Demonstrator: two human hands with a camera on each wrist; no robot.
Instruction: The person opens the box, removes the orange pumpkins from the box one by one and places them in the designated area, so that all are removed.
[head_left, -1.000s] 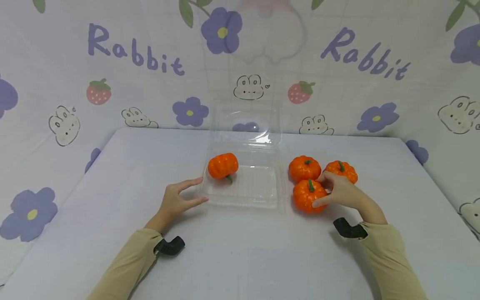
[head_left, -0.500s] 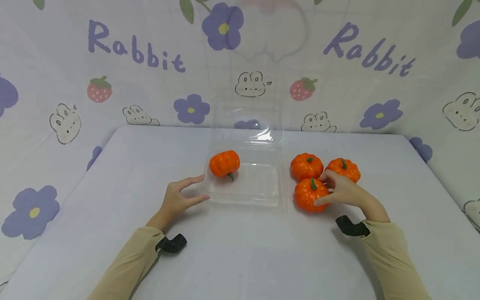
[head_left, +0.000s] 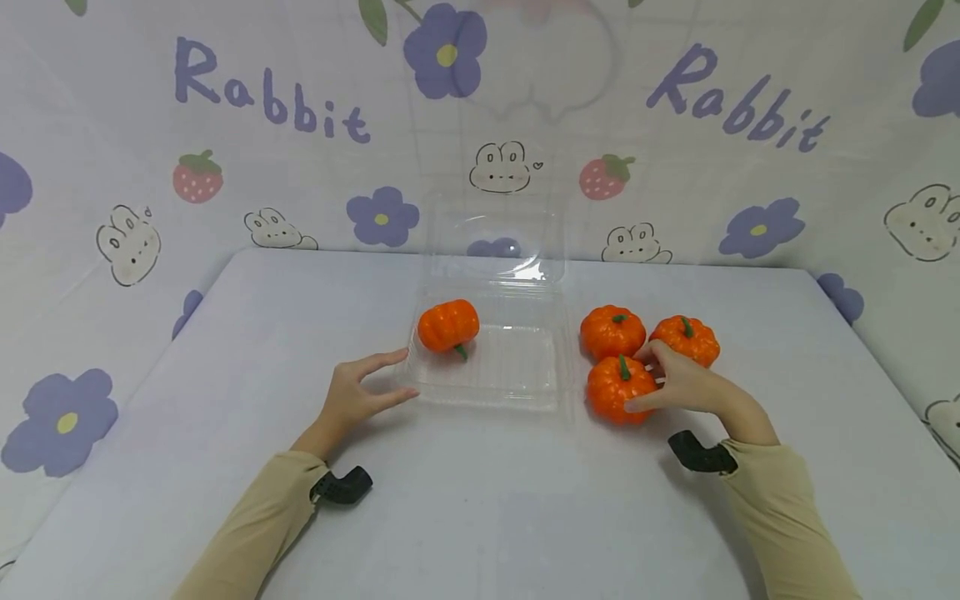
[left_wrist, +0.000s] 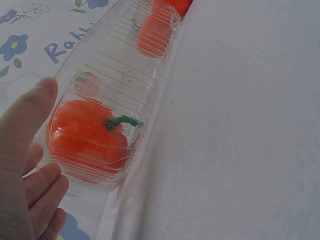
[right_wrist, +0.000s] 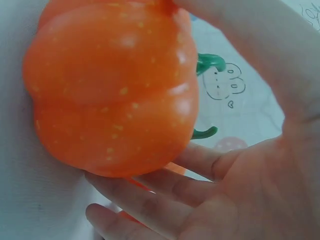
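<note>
A clear plastic clamshell box (head_left: 517,367) lies with its lid raised at the back. Inside, at the left, one small orange pumpkin (head_left: 448,326) rests tipped on its side, its green stem toward the front. My left hand (head_left: 351,396) is at the box's left side, thumb and fingers spread apart, the tips at the rim. To the right of the box, my right hand (head_left: 686,382) holds the front pumpkin (head_left: 617,392) between thumb and fingers; it sits upright on the table. In the right wrist view this pumpkin (right_wrist: 115,95) fills much of the frame, with fingers along its side.
Behind the held pumpkin stand two more, a back pumpkin (head_left: 612,332) and a right pumpkin (head_left: 693,340), the latter partly covered by my right hand. The white table (head_left: 465,508) ends at a printed cloth backdrop (head_left: 300,175). A black piece (head_left: 343,486) sticks out at each cuff.
The view has shifted slightly. Both hands, the box and the pumpkins keep the same places relative to each other.
</note>
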